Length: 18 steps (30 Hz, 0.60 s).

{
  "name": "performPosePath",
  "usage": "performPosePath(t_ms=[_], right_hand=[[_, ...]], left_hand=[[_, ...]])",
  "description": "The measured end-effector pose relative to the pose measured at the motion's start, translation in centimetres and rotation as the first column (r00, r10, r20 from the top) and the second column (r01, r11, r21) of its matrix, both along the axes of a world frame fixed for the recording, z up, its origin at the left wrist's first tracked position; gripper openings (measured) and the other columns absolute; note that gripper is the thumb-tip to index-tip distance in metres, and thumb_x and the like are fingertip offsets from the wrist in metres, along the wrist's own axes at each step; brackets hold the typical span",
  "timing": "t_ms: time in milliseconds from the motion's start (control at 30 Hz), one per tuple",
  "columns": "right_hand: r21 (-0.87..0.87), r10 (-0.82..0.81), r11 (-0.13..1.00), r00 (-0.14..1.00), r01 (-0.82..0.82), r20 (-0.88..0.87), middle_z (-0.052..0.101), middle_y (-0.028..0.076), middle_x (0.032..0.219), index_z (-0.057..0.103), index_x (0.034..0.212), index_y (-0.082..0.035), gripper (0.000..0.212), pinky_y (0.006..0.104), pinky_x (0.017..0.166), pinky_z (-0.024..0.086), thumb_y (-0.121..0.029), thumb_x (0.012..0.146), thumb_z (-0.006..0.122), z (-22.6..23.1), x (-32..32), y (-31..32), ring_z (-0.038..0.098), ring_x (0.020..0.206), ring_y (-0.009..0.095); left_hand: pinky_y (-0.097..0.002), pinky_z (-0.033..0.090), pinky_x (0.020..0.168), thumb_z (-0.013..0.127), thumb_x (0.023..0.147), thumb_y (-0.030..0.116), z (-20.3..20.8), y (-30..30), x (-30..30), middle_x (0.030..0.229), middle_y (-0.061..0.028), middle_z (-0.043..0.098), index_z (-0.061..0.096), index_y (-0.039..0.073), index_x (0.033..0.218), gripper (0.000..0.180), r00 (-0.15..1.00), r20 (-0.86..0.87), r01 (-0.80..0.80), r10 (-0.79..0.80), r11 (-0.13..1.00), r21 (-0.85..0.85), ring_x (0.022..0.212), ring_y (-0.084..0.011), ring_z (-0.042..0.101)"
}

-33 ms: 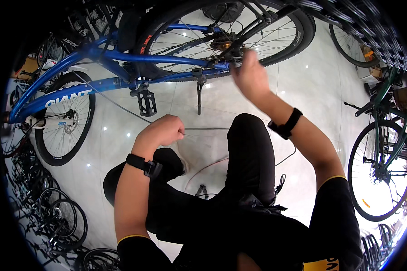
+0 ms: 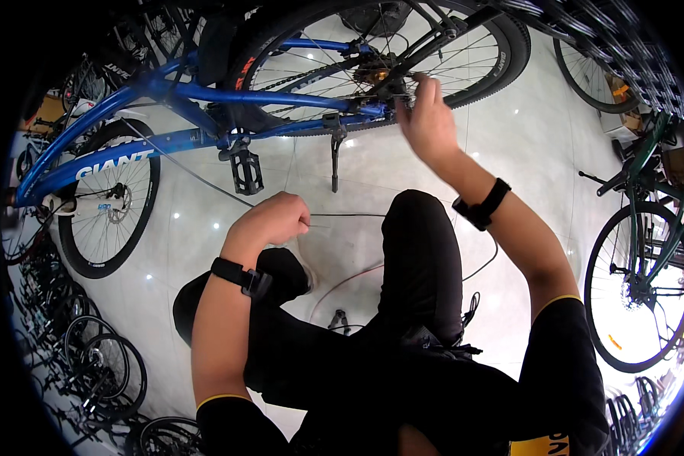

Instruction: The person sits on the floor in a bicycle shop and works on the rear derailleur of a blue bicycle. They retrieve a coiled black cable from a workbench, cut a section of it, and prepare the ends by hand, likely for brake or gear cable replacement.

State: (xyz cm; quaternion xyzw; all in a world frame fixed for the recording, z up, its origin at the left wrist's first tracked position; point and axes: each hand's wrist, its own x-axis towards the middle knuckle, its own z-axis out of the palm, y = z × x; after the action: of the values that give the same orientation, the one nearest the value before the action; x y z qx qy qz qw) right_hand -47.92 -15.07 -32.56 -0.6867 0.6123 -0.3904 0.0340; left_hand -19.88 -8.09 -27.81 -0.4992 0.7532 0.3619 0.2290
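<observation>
A blue bicycle (image 2: 182,143) stands across the upper left, its rear wheel (image 2: 515,67) at the top. My right hand (image 2: 432,125) is at the rear hub, beside the gold-coloured sprockets (image 2: 374,75). Its thumb and fingers are apart, and nothing shows between them. Lower down, my left hand (image 2: 275,219) is closed round a thin dark cable (image 2: 205,181). This cable runs up to the frame on one side and stretches toward my right knee on the other. The kickstand (image 2: 335,163) and a black pedal (image 2: 248,173) hang between the hands and the frame.
A plier-like tool (image 2: 340,319) lies on the pale floor between my legs, near a thin reddish line (image 2: 342,283). At the right stands a dark green bicycle (image 2: 646,251). Several bicycles crowd the left edge, and a black woven basket (image 2: 623,45) juts in at the upper right.
My right hand has shifted slightly right, and its fingers have spread apart at the hub. The left hand stays where it was on the cable.
</observation>
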Motion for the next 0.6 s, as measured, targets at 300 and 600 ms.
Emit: performPosePath(t_ms=[300,600], right_hand=[[-0.156,0.17,0.958,0.917,-0.239,-0.361,0.054,0.008,0.085,0.061,0.085,-0.008,0.009,0.0387,0.065,0.051,-0.006,0.076,0.058,-1.7,-5.7,-2.4,0.06,0.082,0.027],[0.088,-0.228,0.947,0.839,0.309,-0.495,0.056,0.009,0.088,0.062,0.083,-0.006,0.009,0.0423,0.07,0.05,-0.013,0.088,0.059,-7.6,-27.8,5.9,0.06,0.088,0.029]], left_hand=[[-0.0373,0.051,0.073,0.066,0.084,0.012,0.8,-0.2,0.5,0.087,-0.0161,0.07,0.07,0.0,0.096,0.018,0.992,-0.124,-0.045,0.036,0.997,-0.066,0.079,-0.0291,0.065],[-0.0311,0.049,0.065,0.066,0.089,0.012,2.4,-4.1,-5.8,0.082,-0.0144,0.07,0.063,-0.003,0.103,0.02,0.765,-0.629,-0.453,0.137,0.809,-0.375,0.071,-0.0202,0.065]])
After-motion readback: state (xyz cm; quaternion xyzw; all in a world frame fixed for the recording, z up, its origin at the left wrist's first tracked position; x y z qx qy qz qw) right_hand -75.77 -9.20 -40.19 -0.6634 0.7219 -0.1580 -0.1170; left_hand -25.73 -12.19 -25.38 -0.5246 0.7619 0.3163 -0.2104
